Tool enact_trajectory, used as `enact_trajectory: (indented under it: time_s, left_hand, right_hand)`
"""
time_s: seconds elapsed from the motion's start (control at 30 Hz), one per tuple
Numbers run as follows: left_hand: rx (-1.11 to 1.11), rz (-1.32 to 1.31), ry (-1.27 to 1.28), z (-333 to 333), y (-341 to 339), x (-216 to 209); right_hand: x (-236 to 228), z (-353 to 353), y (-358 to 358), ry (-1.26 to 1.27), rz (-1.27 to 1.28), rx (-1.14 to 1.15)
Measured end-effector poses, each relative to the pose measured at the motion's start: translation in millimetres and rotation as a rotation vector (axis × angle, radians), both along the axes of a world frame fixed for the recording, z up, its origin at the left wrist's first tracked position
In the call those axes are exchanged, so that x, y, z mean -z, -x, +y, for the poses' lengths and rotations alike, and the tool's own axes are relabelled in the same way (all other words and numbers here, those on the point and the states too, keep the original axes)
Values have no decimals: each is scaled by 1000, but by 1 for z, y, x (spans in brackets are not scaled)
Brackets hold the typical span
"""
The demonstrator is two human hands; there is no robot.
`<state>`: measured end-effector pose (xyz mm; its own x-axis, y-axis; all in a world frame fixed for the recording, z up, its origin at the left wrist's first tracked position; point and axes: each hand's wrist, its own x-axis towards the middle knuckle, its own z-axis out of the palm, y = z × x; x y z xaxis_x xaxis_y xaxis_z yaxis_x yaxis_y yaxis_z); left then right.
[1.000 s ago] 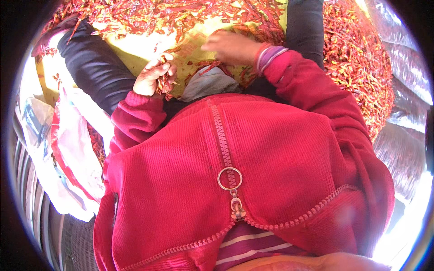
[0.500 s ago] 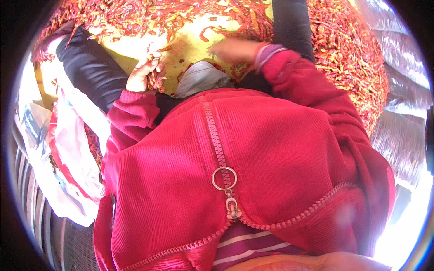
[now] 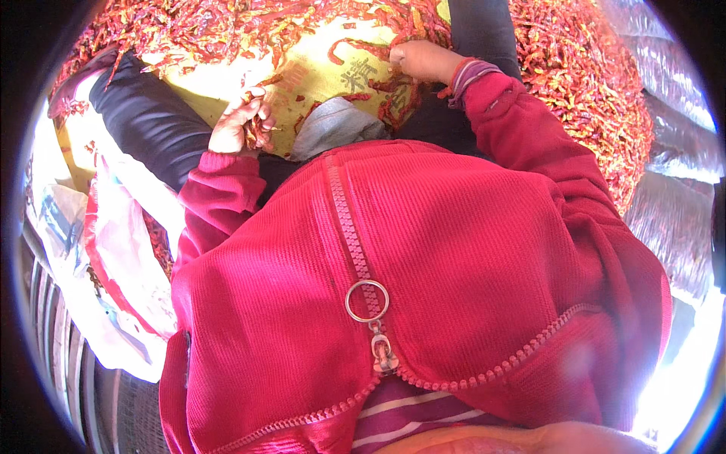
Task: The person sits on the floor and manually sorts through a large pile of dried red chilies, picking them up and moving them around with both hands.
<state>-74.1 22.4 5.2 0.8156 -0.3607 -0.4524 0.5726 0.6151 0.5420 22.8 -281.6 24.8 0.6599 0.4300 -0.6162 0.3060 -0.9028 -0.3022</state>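
Between my legs, the yellow sheet [image 3: 314, 68] has dried red chillies [image 3: 265, 30] heaped along its far side. My left hand [image 3: 243, 125] is closed around several dried chillies [image 3: 261, 135] above the sheet's near left part, their ends poking out between the fingers. Farther off and to the right, my right hand [image 3: 425, 62] is at the rim of the heap by my right leg. Its fingers are curled together; what they hold, if anything, is hidden. A few loose chillies lie on the sheet near both hands.
A large chilli pile [image 3: 582, 98] spreads on the right, bordered by shiny silvery sheeting [image 3: 673, 151]. At the left lies a white and red plastic bag [image 3: 125, 242], with chillies beside it. Grey cloth [image 3: 336, 129] covers part of the sheet at my lap.
My right hand has moved away from me and to the right, from over the bare sheet to the edge of the heap. My left hand stays nearly in place, still holding chillies.
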Motion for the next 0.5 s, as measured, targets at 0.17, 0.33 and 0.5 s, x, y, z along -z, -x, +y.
enact_trajectory:
  time_s: [0.17, 0.33, 0.5]
  left_hand:
    - [44, -25, 17, 0, -5, 1]
    - [76, -50, 35, -3, -4, 2]
    - [118, -13, 157, -3, -4, 1]
  right_hand:
    - [14, 21, 14, -32, -135, -233]
    - [32, 36, 19, 149, -68, -248]
    - [29, 8, -7, -209, -14, -69]
